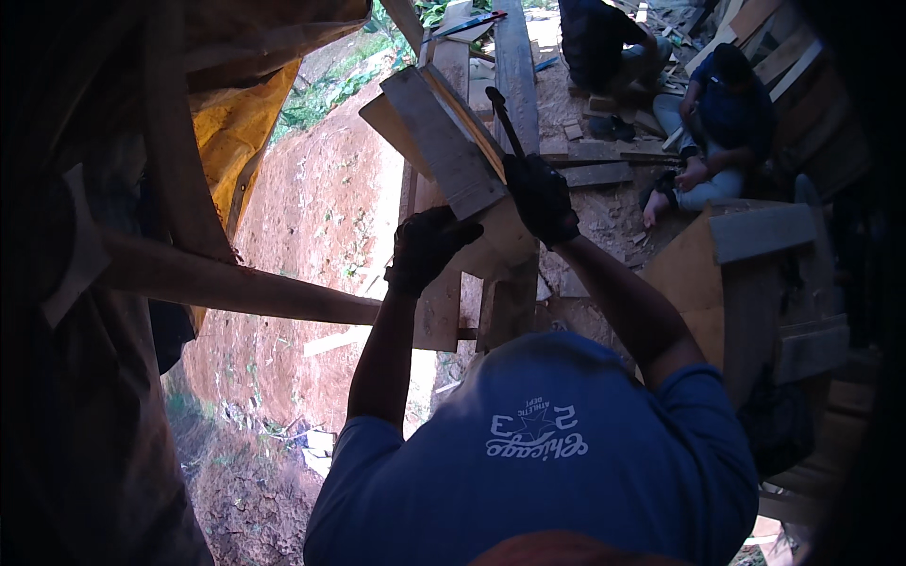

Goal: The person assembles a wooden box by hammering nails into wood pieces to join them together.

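My left hand point(429, 247), in a black glove, grips the near end of a piece made of joined wooden boards point(439, 141). Its thumb lies against the edge, and the other fingers are partly hidden. The piece is tilted, its far end pointing up and to the left, with one grey face turned up and paler wood along its side. My right hand point(541, 200), gloved too, is closed round the handle of a dark hammer point(505, 121). The hammer's head points away from me, just right of the boards. Below lie long planks point(514, 66) forming a narrow bench.
Left of the bench, a wooden pole point(255, 291) runs across near an orange tarp point(241, 132). Two people, one seated point(722, 123) and one crouching point(604, 47), are at the far right among wood scraps. Stacked boards point(764, 236) stand to my right.
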Action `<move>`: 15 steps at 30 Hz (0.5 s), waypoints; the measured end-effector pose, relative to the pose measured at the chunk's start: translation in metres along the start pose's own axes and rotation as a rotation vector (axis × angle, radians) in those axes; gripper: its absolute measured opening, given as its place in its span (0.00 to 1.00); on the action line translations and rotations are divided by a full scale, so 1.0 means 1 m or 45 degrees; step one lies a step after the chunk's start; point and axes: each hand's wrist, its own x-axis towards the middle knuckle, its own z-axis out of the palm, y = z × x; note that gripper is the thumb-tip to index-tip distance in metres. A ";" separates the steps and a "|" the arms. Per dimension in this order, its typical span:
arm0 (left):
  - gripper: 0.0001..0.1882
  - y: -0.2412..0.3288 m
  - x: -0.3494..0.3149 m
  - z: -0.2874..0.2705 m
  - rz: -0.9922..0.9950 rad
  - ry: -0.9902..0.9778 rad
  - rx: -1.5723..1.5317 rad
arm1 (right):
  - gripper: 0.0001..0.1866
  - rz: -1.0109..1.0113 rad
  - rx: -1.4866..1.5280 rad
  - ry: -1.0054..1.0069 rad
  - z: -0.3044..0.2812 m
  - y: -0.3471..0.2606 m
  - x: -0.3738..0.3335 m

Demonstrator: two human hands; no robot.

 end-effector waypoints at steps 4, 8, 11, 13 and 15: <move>0.21 -0.003 -0.004 0.006 -0.002 0.056 0.155 | 0.12 0.015 0.006 -0.008 -0.001 -0.004 -0.002; 0.18 0.014 -0.006 0.002 -0.054 0.060 -0.051 | 0.13 0.015 0.010 -0.082 -0.003 0.005 0.000; 0.19 0.002 -0.006 0.008 0.047 0.115 0.108 | 0.14 -0.030 0.040 -0.070 -0.002 0.005 -0.001; 0.19 0.004 -0.004 0.006 -0.009 0.086 0.022 | 0.14 -0.057 0.040 -0.055 -0.004 0.004 -0.002; 0.19 0.002 -0.003 0.006 -0.019 0.071 -0.018 | 0.15 -0.067 0.012 -0.079 -0.007 0.001 -0.001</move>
